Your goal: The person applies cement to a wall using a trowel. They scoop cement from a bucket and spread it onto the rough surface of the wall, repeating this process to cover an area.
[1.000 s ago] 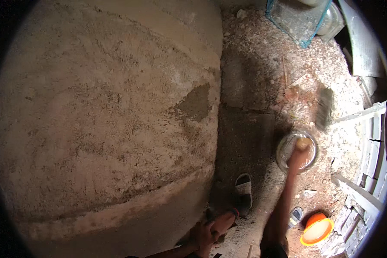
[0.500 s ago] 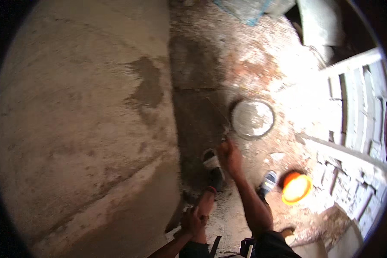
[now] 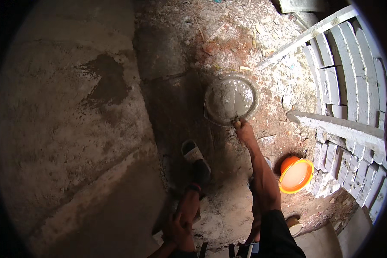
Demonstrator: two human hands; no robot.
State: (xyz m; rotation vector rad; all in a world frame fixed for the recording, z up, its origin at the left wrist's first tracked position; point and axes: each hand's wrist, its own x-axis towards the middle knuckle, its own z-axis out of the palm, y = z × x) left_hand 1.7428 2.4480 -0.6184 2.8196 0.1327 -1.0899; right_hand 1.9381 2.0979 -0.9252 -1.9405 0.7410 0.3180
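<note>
One tan handle (image 3: 237, 124) in curled right hand (image 3: 246, 133), at bucket rim (image 3: 255, 95); left hand (image 3: 177, 228) against shin (image 3: 189, 201), grip unclear.

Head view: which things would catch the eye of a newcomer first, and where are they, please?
Probably the orange bucket first, bright against the dull ground at lower right, tipped toward the camera in view. Next, the round bucket of wet, mortar-like grey mix above centre, with the right hand at its near rim. Then the dark damp patch on the rough surface at upper left.
</note>
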